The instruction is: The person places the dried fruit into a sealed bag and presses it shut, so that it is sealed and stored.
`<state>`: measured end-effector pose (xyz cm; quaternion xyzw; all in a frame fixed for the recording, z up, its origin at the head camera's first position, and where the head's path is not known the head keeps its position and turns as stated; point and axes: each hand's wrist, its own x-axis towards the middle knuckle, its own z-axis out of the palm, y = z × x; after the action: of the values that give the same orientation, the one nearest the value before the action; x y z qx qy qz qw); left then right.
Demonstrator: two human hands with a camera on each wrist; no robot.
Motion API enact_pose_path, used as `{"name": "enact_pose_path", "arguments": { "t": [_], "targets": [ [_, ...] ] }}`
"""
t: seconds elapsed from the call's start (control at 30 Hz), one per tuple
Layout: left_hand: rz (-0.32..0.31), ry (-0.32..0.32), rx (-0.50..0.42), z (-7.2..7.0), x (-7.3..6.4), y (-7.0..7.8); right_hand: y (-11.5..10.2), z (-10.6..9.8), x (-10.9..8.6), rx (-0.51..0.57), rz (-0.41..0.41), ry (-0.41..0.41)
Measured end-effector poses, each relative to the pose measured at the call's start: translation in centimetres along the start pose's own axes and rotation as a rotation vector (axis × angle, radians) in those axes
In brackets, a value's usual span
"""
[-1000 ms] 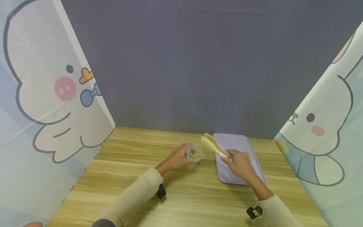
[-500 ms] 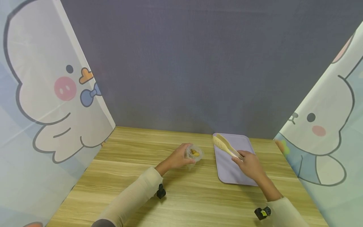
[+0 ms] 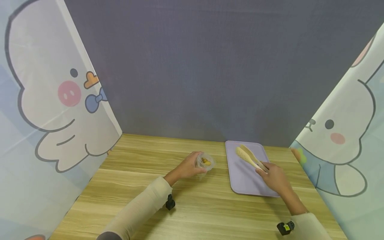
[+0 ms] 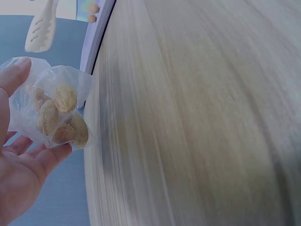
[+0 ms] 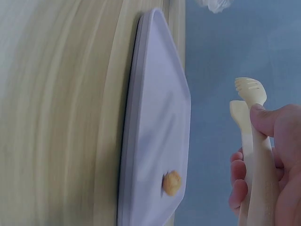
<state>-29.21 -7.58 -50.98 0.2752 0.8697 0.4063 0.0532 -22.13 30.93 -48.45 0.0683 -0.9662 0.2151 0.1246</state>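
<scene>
My left hand holds a clear plastic bag upright with its mouth spread. Several yellow-brown, nut-like food pieces lie inside, seen through the plastic in the left wrist view. Cream tongs are gripped by my right hand, thumb on one arm and curled fingers on the other. Their slotted heads point to the far left, slightly apart, with nothing between them. Below them is the lilac tray. On it a small round food piece shows in the right wrist view; in the head view my right hand hides it.
The wood-grain table carries the tray at its right and extends to a dark grey back panel. Cartoon-printed sheets stand along both sides. The bag is left of the tray, with a strip of table between them.
My right hand has moved right and toward me with the tongs, whose heads went from beside the bag to over the tray. The left hand and bag have stayed in place.
</scene>
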Motion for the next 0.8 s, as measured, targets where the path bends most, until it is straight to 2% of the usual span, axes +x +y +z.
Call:
{"name": "enact_pose_path", "arguments": {
  "t": [0.4, 0.8],
  "targets": [
    [-0.010, -0.008, -0.018, 0.0, 0.0, 0.1, 3.0, -0.7, -0.3, -0.084, 0.069, -0.019],
    [-0.023, -0.015, -0.012, -0.3, -0.2, 0.2, 4.7, -0.7, -0.2, -0.145, 0.179, -0.109]
  ]
}}
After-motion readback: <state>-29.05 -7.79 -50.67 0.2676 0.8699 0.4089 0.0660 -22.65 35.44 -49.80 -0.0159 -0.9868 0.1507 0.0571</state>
